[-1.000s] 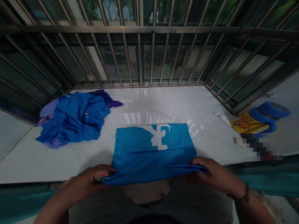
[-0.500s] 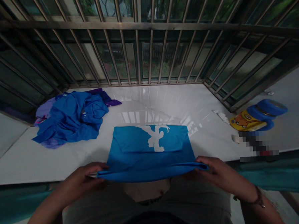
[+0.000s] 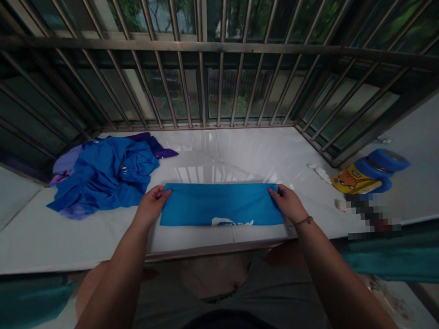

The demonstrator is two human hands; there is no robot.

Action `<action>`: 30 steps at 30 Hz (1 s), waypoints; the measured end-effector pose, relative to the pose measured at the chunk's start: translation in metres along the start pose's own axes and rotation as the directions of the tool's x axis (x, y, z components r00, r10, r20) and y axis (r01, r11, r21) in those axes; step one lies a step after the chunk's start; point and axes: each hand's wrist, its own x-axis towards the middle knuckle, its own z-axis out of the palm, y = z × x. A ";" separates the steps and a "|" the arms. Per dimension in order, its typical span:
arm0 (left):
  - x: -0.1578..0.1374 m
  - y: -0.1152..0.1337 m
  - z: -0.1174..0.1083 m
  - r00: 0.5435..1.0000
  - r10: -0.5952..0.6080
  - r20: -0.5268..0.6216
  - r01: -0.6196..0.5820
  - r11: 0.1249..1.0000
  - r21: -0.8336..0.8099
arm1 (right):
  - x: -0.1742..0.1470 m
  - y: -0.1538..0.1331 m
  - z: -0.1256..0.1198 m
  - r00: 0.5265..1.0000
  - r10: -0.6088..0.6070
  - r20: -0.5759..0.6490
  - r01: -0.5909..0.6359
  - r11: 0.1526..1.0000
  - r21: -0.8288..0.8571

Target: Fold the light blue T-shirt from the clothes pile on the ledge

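Observation:
A blue garment lies folded into a wide, flat strip on the white ledge, with part of a white print showing at its near edge. My left hand pinches its far left corner between thumb and fingers. At the far right corner, my right hand holds the fabric the same way, thumb on top. The fingers beneath the cloth are partly hidden. A bracelet circles my right wrist.
A crumpled heap of blue and purple clothes sits at the left of the ledge. Metal window bars rise behind. At right are a blue and yellow container, a crumpled white scrap and a pixelated dark object.
Both hands have moved forward from the near edge, carrying the garment's near end over to its far edge. The cloth is now a narrower strip and the white figure is covered.

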 end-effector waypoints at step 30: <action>-0.008 -0.036 0.000 0.936 0.304 -0.181 -0.164 0.827 0.538 | -0.044 -0.005 0.015 0.971 0.239 -0.002 -0.205 0.828 -0.521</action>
